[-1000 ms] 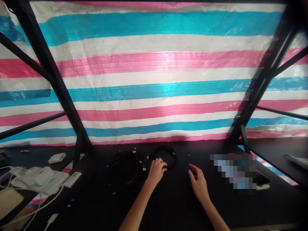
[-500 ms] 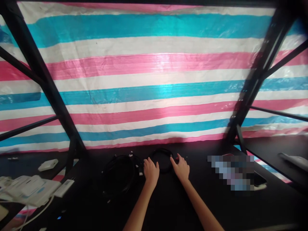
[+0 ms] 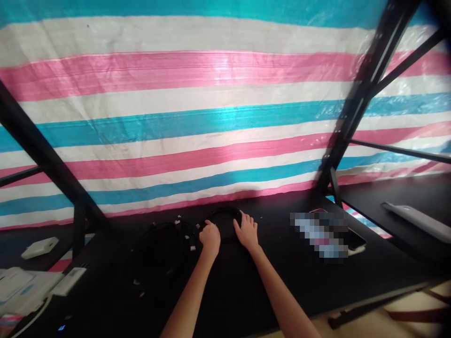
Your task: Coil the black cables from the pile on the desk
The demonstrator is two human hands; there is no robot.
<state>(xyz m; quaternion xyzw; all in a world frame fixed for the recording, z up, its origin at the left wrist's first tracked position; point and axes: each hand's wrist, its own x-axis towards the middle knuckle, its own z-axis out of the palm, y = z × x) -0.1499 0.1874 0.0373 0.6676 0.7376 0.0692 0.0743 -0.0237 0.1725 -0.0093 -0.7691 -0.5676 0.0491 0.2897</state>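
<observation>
A small coil of black cable (image 3: 225, 211) lies on the black table, between my two hands. My left hand (image 3: 210, 238) is at its left side, with the fingers curled in and closed on the cable's edge. On the right side of the coil rests my right hand (image 3: 248, 231), its thumb apart from the fingers and the fingertips touching the coil's rim. Left of my left hand is a bigger bundle of black cables (image 3: 182, 249) with several pale plug ends (image 3: 192, 241). Its dark loops merge with the tabletop.
White adapters and boxes (image 3: 26, 288) with a white cord lie at the left. A blurred-out item (image 3: 317, 234) and a black phone (image 3: 355, 239) lie at the right. Black metal frame posts (image 3: 352, 110) stand before a striped plastic sheet (image 3: 211, 155).
The view has shifted right and down. My left hand's fingers have curled in at the coil, where they were stretched out before. The right hand stays at the coil's right side.
</observation>
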